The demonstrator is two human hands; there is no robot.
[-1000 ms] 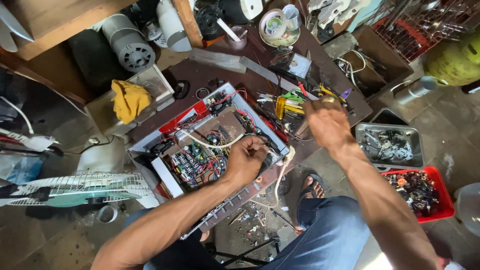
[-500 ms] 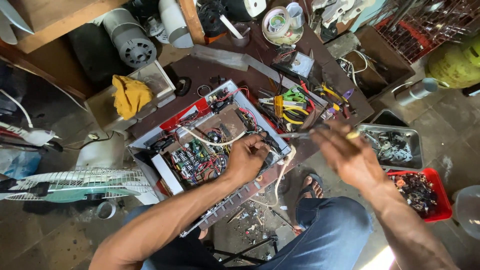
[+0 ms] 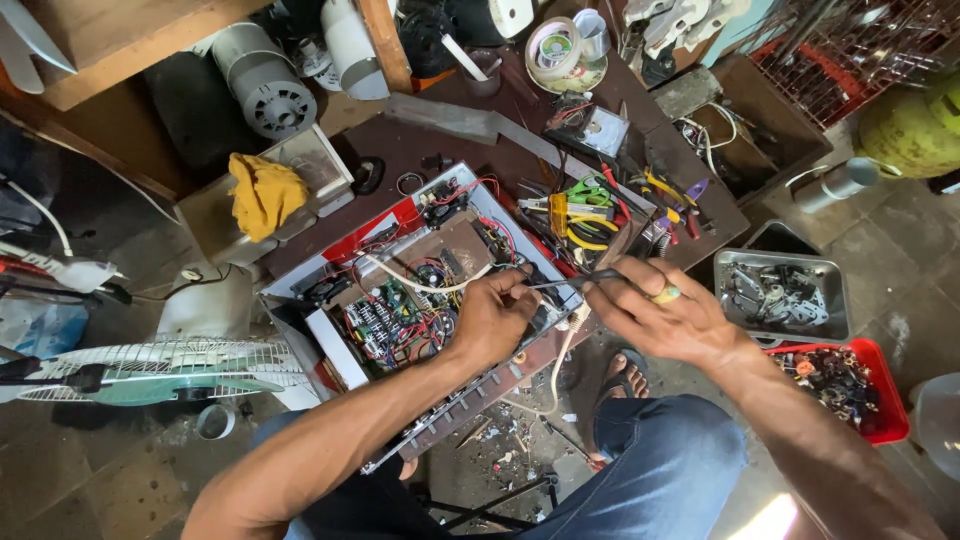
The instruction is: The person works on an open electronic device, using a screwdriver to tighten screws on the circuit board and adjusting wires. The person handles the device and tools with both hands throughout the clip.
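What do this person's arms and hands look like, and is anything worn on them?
Both forearms are bare to beyond the frame edge, with no sleeves, gloves or watch in view. The right hand has a chunky ring with a yellowish-green stone on one finger. The left hand shows no ring or band. Blue jeans cover the legs below.

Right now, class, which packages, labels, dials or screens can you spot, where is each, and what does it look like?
Meter: on the workbench behind the open chassis, square, pale dial face, dark surround.
Solder reel: at the bench's far edge, round, with a pale label ring.
No lit screens show.
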